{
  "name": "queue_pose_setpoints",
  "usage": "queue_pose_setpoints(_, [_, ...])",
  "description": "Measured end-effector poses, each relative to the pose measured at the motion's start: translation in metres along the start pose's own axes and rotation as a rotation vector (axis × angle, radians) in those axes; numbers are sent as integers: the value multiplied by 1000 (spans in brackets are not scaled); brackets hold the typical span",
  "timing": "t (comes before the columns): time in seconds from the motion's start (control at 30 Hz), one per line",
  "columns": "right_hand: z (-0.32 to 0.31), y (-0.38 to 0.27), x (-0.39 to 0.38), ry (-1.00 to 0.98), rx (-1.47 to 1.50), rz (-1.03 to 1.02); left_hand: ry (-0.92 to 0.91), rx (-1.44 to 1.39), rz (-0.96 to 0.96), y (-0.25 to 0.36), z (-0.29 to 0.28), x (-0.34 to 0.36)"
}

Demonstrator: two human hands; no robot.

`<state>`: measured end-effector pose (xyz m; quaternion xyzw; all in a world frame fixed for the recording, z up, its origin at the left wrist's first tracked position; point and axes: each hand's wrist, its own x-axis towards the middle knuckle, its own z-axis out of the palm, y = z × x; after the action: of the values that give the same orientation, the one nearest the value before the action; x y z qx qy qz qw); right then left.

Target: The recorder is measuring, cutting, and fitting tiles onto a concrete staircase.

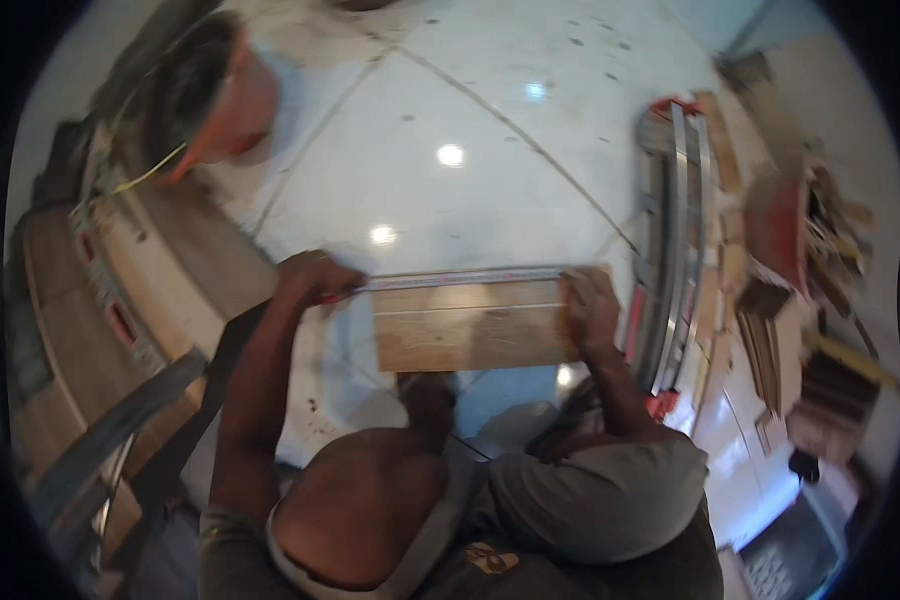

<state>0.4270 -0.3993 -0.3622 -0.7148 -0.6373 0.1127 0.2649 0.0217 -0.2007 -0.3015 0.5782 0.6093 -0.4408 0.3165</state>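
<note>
A wooden board (pixel 475 335) with a light line along it lies across in front of my knees, above the floor. Along its far edge a pale tape measure (pixel 460 278) is stretched out straight. My left hand (pixel 318 279) is closed on the tape measure just past the board's left end, with a bit of red showing under the fingers. At the board's right end my right hand (pixel 592 312) is closed round the corner, where the tape reaches it. The fingertips there are blurred, so how the tape is pinned is hard to see.
An orange bucket (pixel 240 105) stands at the far left. Long planks (pixel 160 240) and a spirit level (pixel 110 290) lie on the left. On the right are metal rails (pixel 675 250), a red bucket (pixel 775 230) with wood offcuts, and stacked boards (pixel 770 350). Glossy white tiles (pixel 460 110) cover the floor.
</note>
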Motion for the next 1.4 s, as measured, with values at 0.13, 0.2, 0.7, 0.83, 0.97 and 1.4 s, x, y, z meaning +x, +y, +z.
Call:
queue_pose_setpoints(0.13, [-8,-25,16,-33,9,61,23,40,6,-8,3,2])
queue_pose_setpoints(0.2, [-16,-20,15,-28,-5,71,10,48,11,1,0,-1])
queue_pose_setpoints(0.7, [-9,-18,25,-83,-53,113,24,34,4,-9,13,6])
queue_pose_setpoints(0.83, [-32,-30,2,-15,39,46,63,124,243,-26,32,-4])
queue_pose_setpoints(0.97, [-60,-33,-40,-115,87,-13,-24,213,290,-23,48,-52])
queue_pose_setpoints(1.4, [-66,-31,-103,-32,65,-76,-191,-468,586,-31,118,-79])
